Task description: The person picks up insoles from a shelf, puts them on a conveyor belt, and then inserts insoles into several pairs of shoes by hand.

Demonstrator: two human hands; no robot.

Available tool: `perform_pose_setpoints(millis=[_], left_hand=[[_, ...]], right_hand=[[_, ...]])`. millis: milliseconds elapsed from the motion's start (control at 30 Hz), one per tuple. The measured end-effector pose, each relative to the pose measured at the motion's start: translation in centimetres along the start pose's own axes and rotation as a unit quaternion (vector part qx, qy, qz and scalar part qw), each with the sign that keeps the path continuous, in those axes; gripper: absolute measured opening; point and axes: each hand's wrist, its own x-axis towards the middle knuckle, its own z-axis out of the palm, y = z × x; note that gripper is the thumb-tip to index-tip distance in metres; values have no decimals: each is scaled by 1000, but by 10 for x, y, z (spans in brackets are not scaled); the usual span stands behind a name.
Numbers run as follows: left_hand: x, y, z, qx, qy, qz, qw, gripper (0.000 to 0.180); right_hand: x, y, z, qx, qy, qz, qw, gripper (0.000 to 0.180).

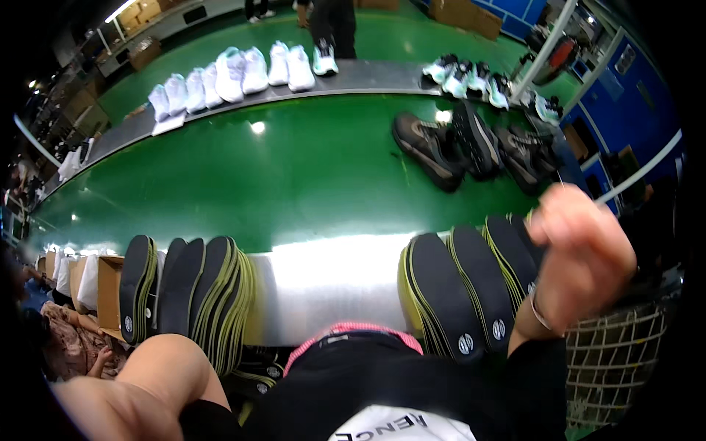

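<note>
My right hand (581,257) is raised at the right, blurred, with its fingers curled in and nothing visible in them. It hovers just over the right stack of black insoles with yellow edges (471,290), which stands on edge against the shiny metal rail (331,283). A second stack of the same insoles (198,290) stands at the left. Only my bare left arm (147,378) shows at the lower left; its hand is out of the picture.
Several dark brown shoes (463,147) lie on the green conveyor belt (279,176). White shoes (235,73) and white-and-teal shoes (467,77) line the far rail, where a person (332,29) stands. A wire basket (618,360) is at my right, a cardboard box (109,294) at my left.
</note>
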Motion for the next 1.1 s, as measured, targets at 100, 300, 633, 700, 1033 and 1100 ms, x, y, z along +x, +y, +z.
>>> perform_pose_setpoints(millis=[100, 300, 633, 700, 1033, 1100], left_hand=[[10, -23, 6, -13, 0, 24, 1000, 53], [14, -79, 59, -114, -42, 62, 991, 57], [10, -110, 99, -293, 13, -57, 954, 31], [13, -113, 118, -252, 52, -31, 966, 33], [-36, -188, 60, -93, 142, -451, 876, 38], [-59, -209, 53, -80, 181, -522, 830, 37]], right_hand=[[-34, 57, 4, -46, -9, 301, 953, 21], [-183, 218, -33, -263, -181, 465, 826, 44], [-243, 314, -19, -414, -250, 523, 702, 69], [-248, 326, -18, -430, -254, 518, 695, 62], [-164, 273, 29, -299, -358, 408, 785, 36], [-137, 233, 59, -224, -383, 394, 805, 36]])
